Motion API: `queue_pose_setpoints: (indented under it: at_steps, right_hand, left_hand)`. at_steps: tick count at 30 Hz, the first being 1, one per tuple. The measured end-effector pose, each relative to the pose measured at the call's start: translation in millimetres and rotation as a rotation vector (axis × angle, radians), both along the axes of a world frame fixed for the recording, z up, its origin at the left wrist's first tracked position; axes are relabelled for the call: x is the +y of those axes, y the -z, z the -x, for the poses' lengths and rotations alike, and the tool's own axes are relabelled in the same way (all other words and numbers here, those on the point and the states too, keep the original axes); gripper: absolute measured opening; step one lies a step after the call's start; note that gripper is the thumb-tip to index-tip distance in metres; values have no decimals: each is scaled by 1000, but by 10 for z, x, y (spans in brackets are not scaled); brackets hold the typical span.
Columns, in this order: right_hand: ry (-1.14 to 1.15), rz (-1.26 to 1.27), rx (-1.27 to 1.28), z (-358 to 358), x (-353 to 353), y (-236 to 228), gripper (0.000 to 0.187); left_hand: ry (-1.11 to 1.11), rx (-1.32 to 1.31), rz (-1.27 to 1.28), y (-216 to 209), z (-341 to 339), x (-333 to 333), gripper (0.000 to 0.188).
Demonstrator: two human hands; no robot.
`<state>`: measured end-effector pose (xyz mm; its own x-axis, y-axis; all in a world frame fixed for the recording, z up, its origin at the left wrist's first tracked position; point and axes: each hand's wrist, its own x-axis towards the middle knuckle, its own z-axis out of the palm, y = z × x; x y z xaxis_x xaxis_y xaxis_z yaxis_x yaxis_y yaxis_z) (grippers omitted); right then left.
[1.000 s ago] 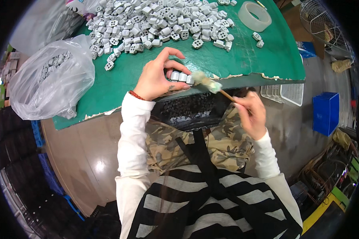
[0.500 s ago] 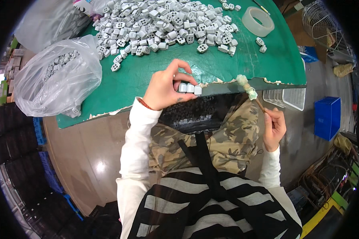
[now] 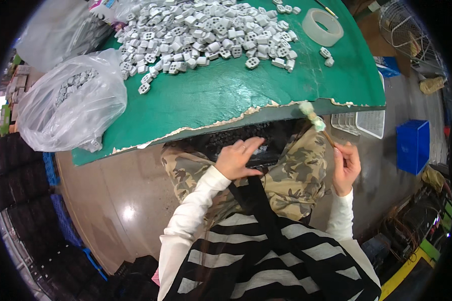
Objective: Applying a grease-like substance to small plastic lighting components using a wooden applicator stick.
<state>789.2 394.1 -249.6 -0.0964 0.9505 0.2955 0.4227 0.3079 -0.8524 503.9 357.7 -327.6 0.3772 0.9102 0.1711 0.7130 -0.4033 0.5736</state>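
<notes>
My left hand [image 3: 236,159] is over a black container [image 3: 281,135] in front of my lap, below the table edge. Its thumb and fingers are spread, and I see nothing between them. Small pieces lie in that container, with a few pale grey ones just past the fingertips. To the right, my right hand [image 3: 347,168] pinches a thin brown stick [image 3: 328,138]. A lumpy pale green wad [image 3: 312,118] is wrapped round the stick's far end, in front of the table edge.
Small grey plastic caps [image 3: 201,37] are heaped on the green table [image 3: 226,95], whose front edge is torn. A clear bag [image 3: 70,113] of grey pieces sits left. A tape roll [image 3: 323,27] lies far right. A white basket [image 3: 370,123] and blue bin [image 3: 413,146] stand right.
My left hand has dropped from the table edge to the black container and opened. The row of grey caps it held is out of its fingers. My right hand has barely moved.
</notes>
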Motion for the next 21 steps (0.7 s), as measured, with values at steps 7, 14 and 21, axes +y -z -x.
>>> queue_pose_setpoints:
  at_steps: [7,14,21]
  right_hand:
    - [79,14,55,3,-23,1,6]
    - [7,-58,60,159,-2,-20,6]
    - [41,-7,88,141,-10,33,5]
  left_hand:
    - [-573,-105,-543,-1008,522,501,27]
    - [-644,130,-381,-876,1234,1086,31]
    - [-459,40,-322,-974,835,721,34]
